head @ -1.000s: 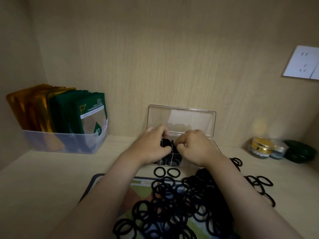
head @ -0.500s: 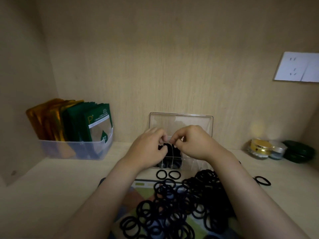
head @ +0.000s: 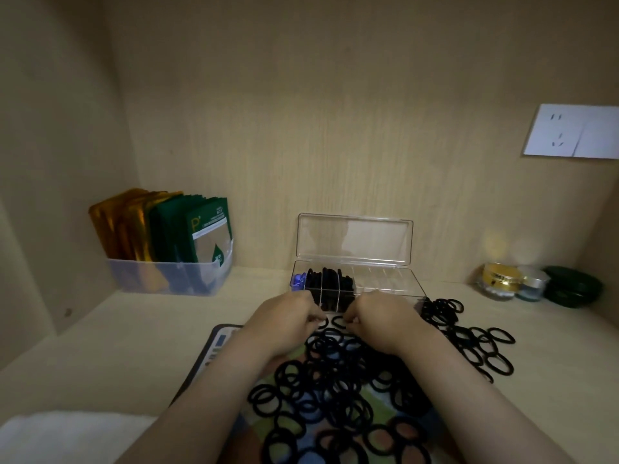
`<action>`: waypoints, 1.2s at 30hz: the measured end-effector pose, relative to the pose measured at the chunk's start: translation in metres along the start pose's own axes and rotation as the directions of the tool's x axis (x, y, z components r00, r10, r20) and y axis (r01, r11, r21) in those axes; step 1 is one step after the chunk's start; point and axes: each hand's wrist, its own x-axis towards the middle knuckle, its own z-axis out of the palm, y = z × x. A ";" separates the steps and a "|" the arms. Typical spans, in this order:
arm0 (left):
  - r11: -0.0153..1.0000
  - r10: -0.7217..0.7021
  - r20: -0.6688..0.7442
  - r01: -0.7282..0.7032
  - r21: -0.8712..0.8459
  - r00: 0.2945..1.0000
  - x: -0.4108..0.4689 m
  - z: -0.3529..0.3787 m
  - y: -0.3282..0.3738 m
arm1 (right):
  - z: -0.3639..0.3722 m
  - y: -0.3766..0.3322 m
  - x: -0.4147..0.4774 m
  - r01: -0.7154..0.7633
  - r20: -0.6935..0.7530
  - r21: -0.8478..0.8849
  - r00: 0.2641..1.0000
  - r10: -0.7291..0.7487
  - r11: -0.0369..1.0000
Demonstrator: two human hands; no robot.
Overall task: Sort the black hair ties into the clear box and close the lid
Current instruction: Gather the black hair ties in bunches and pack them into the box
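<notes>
Pale wooden shelf (head: 134, 329): left hand (head: 288, 324) and right hand (head: 380, 321) curl over round black hair ties (head: 335, 373), grip unclear.

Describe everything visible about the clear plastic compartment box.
The clear rectangular plastic box stands on the pale wooden shelf near the back wall. Its hinged lid is open, upright behind it. Thin dividers split it into compartments: left ones hold bunched black hair ties, the far-left something blue, the right ones look empty. The left hand and right hand sit at its near edge; contact cannot be told.
</notes>
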 end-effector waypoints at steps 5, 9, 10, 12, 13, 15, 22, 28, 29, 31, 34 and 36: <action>1.000 -0.011 -0.029 0.010 -0.013 1.000 0.002 0.005 -0.004 | 0.006 -0.003 0.004 0.011 -0.064 -0.007 0.998 -0.012 1.000; 0.993 -0.034 -0.097 0.023 -0.112 0.995 -0.003 -0.003 -0.005 | 0.003 -0.001 0.001 0.082 -0.150 0.198 0.987 -0.053 0.977; 0.989 -0.044 -0.120 0.026 -0.148 0.992 -0.006 -0.009 -0.005 | 0.001 0.000 -0.001 0.119 -0.173 0.234 0.982 -0.079 0.965; 0.969 -0.075 -0.101 0.048 -0.243 0.992 -0.013 -0.020 -0.005 | -0.003 0.001 -0.005 0.173 -0.177 0.282 0.976 -0.126 0.944; 0.955 -0.088 -0.062 0.066 -0.289 0.994 -0.016 -0.023 -0.006 | -0.005 0.001 -0.008 0.180 -0.149 0.290 0.979 -0.141 0.940; 0.945 -0.089 0.021 0.091 -0.315 0.996 -0.019 -0.024 -0.007 | -0.006 0.000 -0.010 0.151 -0.055 0.257 0.988 -0.142 0.954; 0.939 -0.127 0.178 0.176 -0.295 0.976 -0.016 -0.011 -0.004 | -0.003 -0.014 -0.013 0.093 0.040 0.181 0.994 -0.102 0.979; 0.948 -0.137 0.161 0.177 -0.265 0.977 -0.018 -0.013 -0.006 | -0.003 -0.019 -0.009 0.088 0.062 0.173 0.993 -0.100 0.981; 0.950 -0.136 0.149 0.172 -0.260 0.979 -0.018 -0.013 -0.006 | -0.003 -0.019 -0.009 0.102 0.056 0.178 0.992 -0.114 0.979; 0.956 -0.124 0.121 0.152 -0.250 0.985 -0.018 -0.012 -0.005 | -0.004 -0.018 -0.010 0.124 0.028 0.228 0.991 -0.134 0.966; 0.955 -0.128 0.118 0.155 -0.253 0.985 -0.018 -0.011 -0.005 | -0.005 -0.012 -0.013 0.093 -0.031 0.412 0.996 -0.088 0.906; 0.961 -0.130 0.121 0.155 -0.230 0.984 -0.017 -0.011 -0.006 | -0.005 -0.008 -0.013 0.052 -0.041 0.567 0.999 -0.034 0.822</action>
